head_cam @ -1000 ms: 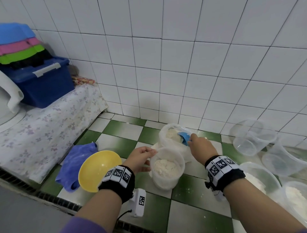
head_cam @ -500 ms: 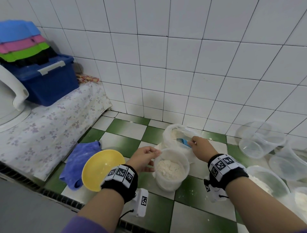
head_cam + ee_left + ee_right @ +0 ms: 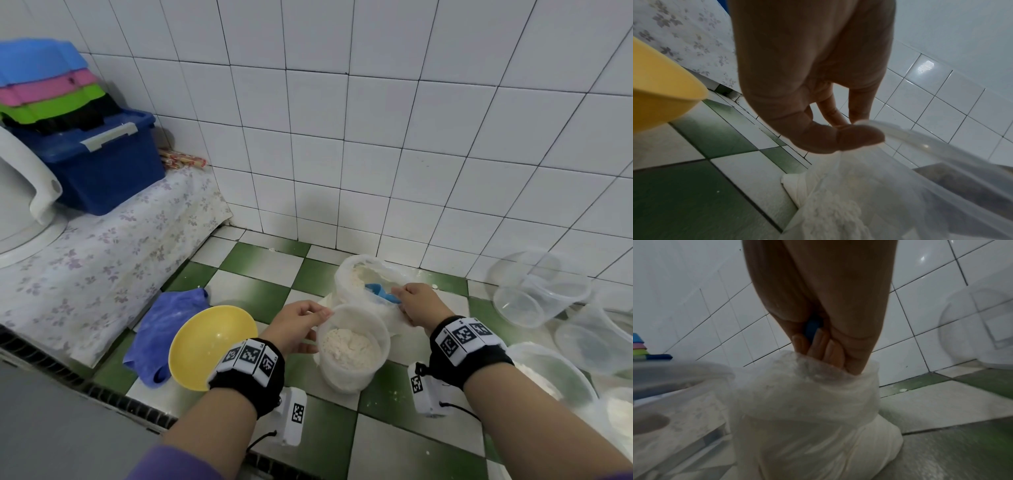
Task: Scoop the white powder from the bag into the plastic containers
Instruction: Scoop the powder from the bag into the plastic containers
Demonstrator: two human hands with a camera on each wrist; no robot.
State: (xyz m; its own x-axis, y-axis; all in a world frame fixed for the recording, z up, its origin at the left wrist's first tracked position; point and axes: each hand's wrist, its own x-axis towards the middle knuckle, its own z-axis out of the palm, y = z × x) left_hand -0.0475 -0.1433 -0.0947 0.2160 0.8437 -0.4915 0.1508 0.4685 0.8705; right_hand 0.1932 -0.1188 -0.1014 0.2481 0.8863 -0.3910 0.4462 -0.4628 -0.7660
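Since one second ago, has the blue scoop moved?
Yes. The scoop, gripped by the right hand, has dipped lower into the bag, toward the powder; it was raised above the rim.

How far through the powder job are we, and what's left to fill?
Done: two tubs at the right edge already hold powder. In hand: the left hand pinches the rim of a part-filled tub, while the right hand holds the blue scoop in the bag. Left: topping this tub up, then the empty tubs by the wall.

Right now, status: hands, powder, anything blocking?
Left hand pinches container rim. Right hand grips blue scoop in the bag. Container part full of powder. Nothing blocking.
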